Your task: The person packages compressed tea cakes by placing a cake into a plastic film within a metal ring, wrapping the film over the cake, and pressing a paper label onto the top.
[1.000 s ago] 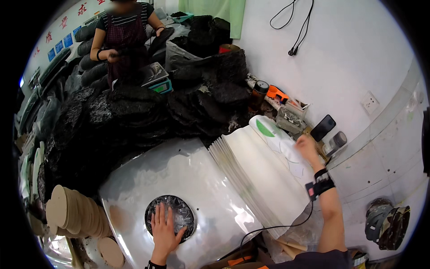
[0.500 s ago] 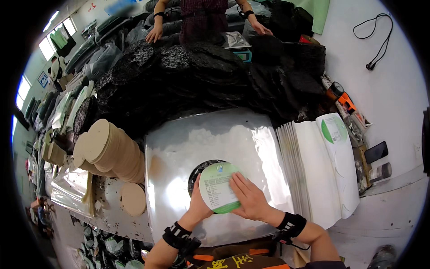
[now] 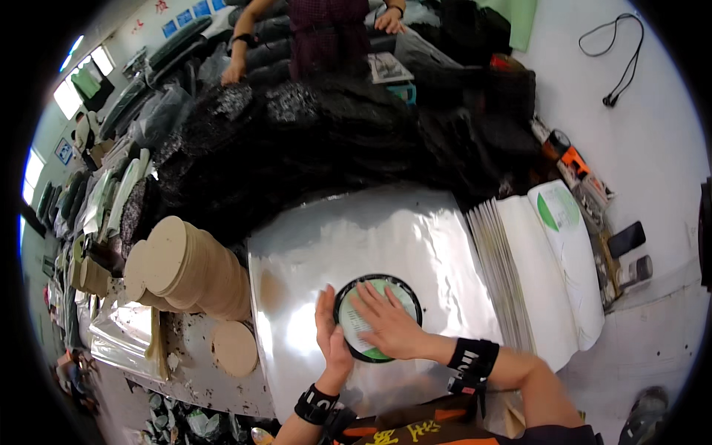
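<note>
A round green-and-white printed label (image 3: pixel 351 319) lies on top of a black round disc (image 3: pixel 415 297), whose dark rim shows all around it. The disc rests on a large shiny transparent film sheet (image 3: pixel 437 245). My right hand (image 3: pixel 393 326) lies flat on the label with its fingers spread. At the disc's left edge, my left hand (image 3: pixel 335 337) stands on its side, fingers extended and thumb beside the rim. Neither hand grips anything.
Stacked beige round cards (image 3: pixel 200 267) stand left, with one loose card (image 3: pixel 234 348) nearby. White film-like sheets (image 3: pixel 541 274) lie right. Black round slabs (image 3: pixel 334 141) are heaped across the far side, where another person (image 3: pixel 326 30) stands. A phone (image 3: pixel 627 239) lies far right.
The label has gone down from between my hands onto the black disc. My right hand has flattened over it, and my left hand has released its edge. The other person's hands have shifted.
</note>
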A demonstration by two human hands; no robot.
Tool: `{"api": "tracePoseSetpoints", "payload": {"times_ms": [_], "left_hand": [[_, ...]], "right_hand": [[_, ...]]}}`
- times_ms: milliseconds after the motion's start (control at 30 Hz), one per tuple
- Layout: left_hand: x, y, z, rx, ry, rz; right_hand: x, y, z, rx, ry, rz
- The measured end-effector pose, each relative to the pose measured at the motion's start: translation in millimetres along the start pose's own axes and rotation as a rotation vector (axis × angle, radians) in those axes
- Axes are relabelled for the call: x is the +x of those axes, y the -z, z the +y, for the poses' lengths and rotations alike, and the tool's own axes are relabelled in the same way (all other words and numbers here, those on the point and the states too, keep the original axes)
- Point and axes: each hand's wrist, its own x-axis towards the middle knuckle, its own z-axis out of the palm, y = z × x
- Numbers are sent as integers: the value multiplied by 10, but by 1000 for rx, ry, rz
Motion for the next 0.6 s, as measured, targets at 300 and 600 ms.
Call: {"api": "tracePoseSetpoints", "payload": {"times_ms": [300,600], "left_hand": [[36,49,45,-54,210,-126],[-518,396,350,75,-446,46]], "right_hand": [[78,0,88,293,-121,376],[-400,518,-111,177,-37,571]]}}
